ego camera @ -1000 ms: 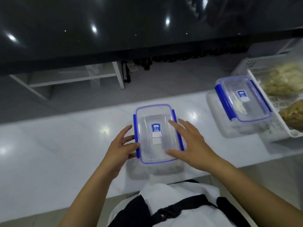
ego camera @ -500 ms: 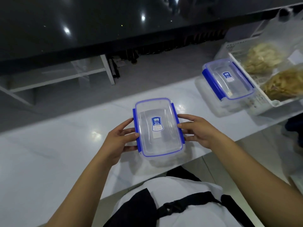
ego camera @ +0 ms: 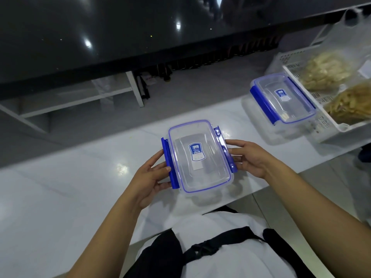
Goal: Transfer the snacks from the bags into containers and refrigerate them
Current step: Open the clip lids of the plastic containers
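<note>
A clear plastic container [ego camera: 198, 157] with a blue-edged lid and a blue label sits on the white counter [ego camera: 80, 187] near its front edge. My left hand [ego camera: 152, 175] grips its left blue latch, which stands flipped outward. My right hand [ego camera: 249, 157] holds the right blue latch, also swung out from the lid. The container looks empty. A second, identical container [ego camera: 281, 99] with its latches down rests farther right. Two clear bags of pale yellow snacks [ego camera: 325, 73] [ego camera: 349, 103] lie in a white slotted basket [ego camera: 331, 121] at the right edge.
A dark glossy panel [ego camera: 120, 33] runs behind the counter, with a grey floor and a white shelf frame [ego camera: 132, 89] below it. A crumpled clear plastic bag [ego camera: 357, 29] sits behind the basket. My white shirt and black strap show at the bottom.
My right hand moved from the lid's top to the right side. Both side latches, flat against the container before, are now swung outward. The view shifted, bringing the basket closer in.
</note>
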{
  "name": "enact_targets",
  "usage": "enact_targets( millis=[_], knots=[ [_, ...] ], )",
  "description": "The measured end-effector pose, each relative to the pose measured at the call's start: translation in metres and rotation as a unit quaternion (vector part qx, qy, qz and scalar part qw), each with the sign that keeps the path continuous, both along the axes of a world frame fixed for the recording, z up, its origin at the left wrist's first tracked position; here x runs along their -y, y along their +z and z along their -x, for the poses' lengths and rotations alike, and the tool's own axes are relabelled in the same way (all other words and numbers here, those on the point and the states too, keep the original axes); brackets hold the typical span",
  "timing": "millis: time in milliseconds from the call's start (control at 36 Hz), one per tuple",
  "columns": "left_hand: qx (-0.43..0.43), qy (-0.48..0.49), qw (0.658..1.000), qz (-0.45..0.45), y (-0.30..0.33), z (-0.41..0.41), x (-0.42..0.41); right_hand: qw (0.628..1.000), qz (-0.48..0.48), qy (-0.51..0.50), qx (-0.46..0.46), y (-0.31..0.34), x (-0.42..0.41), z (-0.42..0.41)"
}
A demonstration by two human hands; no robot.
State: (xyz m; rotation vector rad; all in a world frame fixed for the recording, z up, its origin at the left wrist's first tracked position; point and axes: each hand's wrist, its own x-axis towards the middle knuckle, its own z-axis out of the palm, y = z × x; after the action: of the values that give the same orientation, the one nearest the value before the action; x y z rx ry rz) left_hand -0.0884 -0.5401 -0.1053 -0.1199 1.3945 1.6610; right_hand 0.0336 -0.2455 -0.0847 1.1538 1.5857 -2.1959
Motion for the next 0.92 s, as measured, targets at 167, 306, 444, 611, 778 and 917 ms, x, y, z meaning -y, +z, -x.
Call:
enact_targets(
  millis=[167, 306, 444, 611, 778, 917],
  knots=[
    [-0.034, 0.091, 0.993, 0.071, 0.009, -0.011, -0.013, 0.988, -0.142, -0.058, 0.002, 0.014, -0.004, 0.005],
    [-0.149, 0.090, 0.974, 0.145, 0.033, -0.018, -0.013, 0.963, -0.267, 0.000, -0.029, 0.034, -0.001, 0.006],
    [-0.060, 0.045, 0.993, 0.096, 0.057, -0.029, -0.024, 0.990, -0.102, 0.099, -0.007, 0.050, 0.011, 0.015],
    [-0.059, 0.067, 0.990, 0.111, 0.065, -0.038, -0.036, 0.992, -0.092, 0.080, 0.004, 0.057, 0.017, 0.028],
    [-0.101, 0.076, 0.984, 0.129, 0.080, -0.042, -0.031, 0.992, -0.086, 0.087, -0.016, 0.077, 0.022, 0.036],
    [-0.157, 0.115, 0.961, 0.195, 0.096, -0.032, 0.005, 0.986, -0.044, 0.158, -0.037, 0.096, 0.057, 0.066]
  ],
)
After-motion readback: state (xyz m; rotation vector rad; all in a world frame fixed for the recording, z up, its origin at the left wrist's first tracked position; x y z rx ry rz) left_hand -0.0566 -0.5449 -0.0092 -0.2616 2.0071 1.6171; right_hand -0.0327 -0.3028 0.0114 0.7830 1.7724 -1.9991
